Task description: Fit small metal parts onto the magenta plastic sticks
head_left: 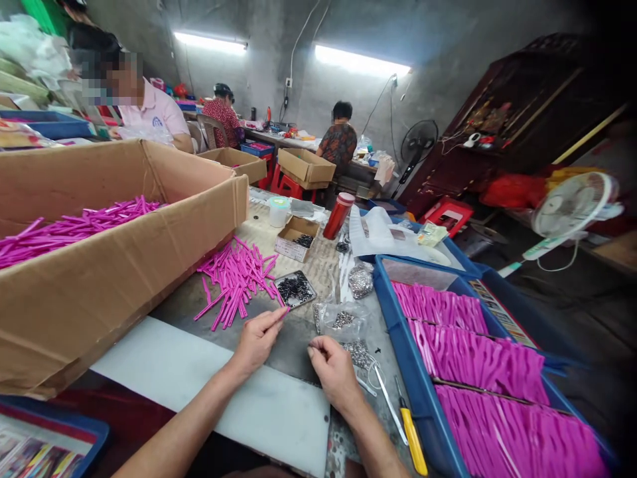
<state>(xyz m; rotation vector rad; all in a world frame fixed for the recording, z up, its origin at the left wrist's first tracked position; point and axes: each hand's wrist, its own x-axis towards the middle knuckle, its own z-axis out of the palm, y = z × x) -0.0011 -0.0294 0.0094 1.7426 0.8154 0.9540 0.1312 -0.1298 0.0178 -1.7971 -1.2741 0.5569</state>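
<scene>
My left hand (259, 337) is closed with its fingers pinched on a thin magenta plastic stick (280, 298), mostly covered by the fingers. Just beyond it lies a loose pile of the same magenta sticks (236, 275). A small shallow tray of black parts (294, 289) sits right past the fingertips. My right hand (334, 372) hovers over the dark work surface, thumb and fingers pressed together; whatever they may hold is hidden. Close to it are clear bags of small metal parts (343, 318), white-handled tweezers (391, 405) and a yellow-handled screwdriver (412, 438).
A large cardboard box (119, 259) of magenta sticks stands left. On the right, a blue crate (393, 358) holds rows of magenta pieces. Behind are a small carton (283, 248), a red cylinder (339, 216) and a lidded tub (279, 214). Several people sit farther back.
</scene>
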